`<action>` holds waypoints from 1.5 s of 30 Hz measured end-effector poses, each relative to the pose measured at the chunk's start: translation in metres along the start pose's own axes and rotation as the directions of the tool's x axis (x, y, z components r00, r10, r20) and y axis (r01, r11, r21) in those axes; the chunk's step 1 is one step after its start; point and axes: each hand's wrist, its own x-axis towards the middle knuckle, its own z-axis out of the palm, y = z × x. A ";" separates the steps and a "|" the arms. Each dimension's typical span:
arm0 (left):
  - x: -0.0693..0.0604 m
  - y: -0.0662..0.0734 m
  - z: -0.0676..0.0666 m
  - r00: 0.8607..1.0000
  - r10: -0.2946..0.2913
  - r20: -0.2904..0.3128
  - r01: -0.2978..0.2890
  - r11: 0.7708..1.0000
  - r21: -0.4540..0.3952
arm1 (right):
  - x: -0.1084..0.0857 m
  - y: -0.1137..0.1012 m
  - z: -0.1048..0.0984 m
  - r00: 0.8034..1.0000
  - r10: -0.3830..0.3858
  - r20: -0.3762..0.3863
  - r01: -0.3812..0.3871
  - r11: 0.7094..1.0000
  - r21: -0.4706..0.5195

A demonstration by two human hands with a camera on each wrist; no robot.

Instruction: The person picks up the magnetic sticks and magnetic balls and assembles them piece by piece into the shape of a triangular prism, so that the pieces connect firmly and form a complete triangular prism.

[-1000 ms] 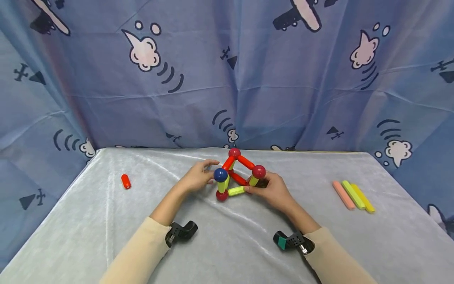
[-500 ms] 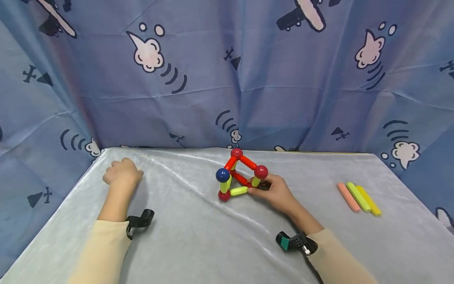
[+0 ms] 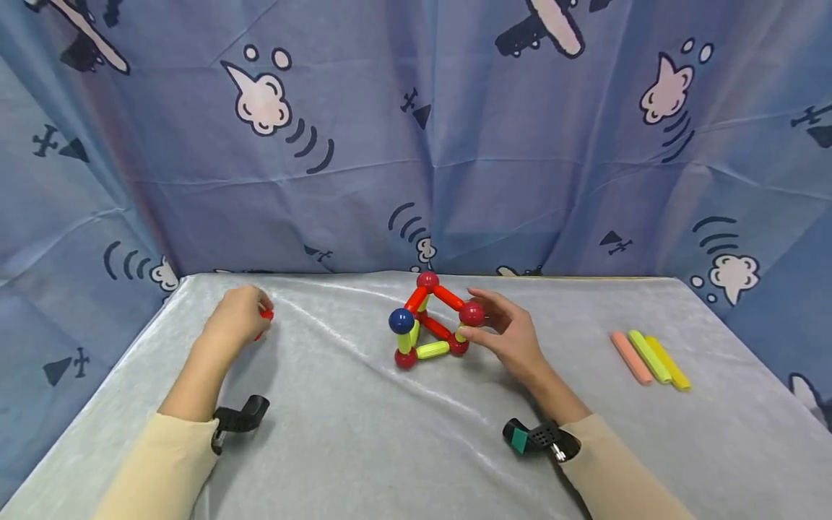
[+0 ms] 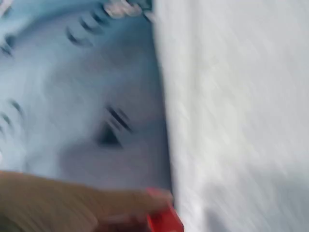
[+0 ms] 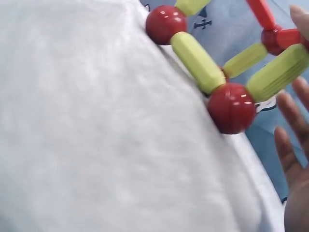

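A frame of magnetic rods and balls point(image 3: 432, 349) stands on the cloth in the head view, with red and yellow-green rods, red balls and one blue ball point(image 3: 401, 321). My right hand point(image 3: 512, 338) is at its right side, thumb beside the yellow-green upright and fingers behind the top red ball point(image 3: 471, 313). In the right wrist view its fingers point(image 5: 291, 108) are fairly straight; whether they touch the frame I cannot tell. Far to the left, my left hand point(image 3: 235, 318) pinches a short red magnetic rod point(image 3: 266, 315), also visible, blurred, in the left wrist view point(image 4: 165, 220).
To the right lie three longer rods: a pink rod point(image 3: 630, 357), a yellow-green rod point(image 3: 649, 356) and a yellow rod point(image 3: 668, 363). Grey cloth point(image 3: 364, 440) covers the table. A blue patterned curtain point(image 3: 364, 144) hangs behind and along the sides.
My left hand left the frame, reached to the left and picked up the red rod from the cloth. My right hand shifted up from the frame's bottom corner, its fingers now spread wider.
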 end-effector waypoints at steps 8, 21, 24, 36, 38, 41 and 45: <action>-0.018 0.116 0.015 0.850 0.476 -0.224 -0.523 0.815 -0.250 | 0.002 -0.012 -0.015 0.996 -0.061 0.058 0.056 0.995 0.077; -0.019 0.173 0.049 0.684 0.728 -0.042 -0.726 0.673 -0.140 | 0.003 -0.016 -0.011 0.995 -0.055 0.080 0.049 0.996 0.074; -0.018 0.172 0.052 0.679 0.733 -0.035 -0.733 0.676 -0.079 | 0.004 -0.019 -0.010 0.995 -0.041 0.089 0.035 0.998 0.061; -0.016 0.174 0.055 0.692 0.721 -0.038 -0.722 0.691 -0.044 | 0.005 -0.021 -0.011 0.994 -0.019 0.107 0.013 0.998 0.057; -0.015 0.174 0.059 0.701 0.712 -0.042 -0.713 0.699 -0.047 | 0.005 -0.022 -0.010 0.994 -0.020 0.105 0.014 0.998 0.060; -0.014 0.173 0.066 0.692 0.719 -0.074 -0.722 0.692 -0.029 | 0.005 -0.022 -0.009 0.994 -0.037 0.101 0.031 0.998 0.060; -0.011 0.171 0.072 0.650 0.746 -0.148 -0.755 0.656 -0.008 | 0.005 -0.023 -0.006 0.994 -0.066 0.088 0.062 0.997 0.041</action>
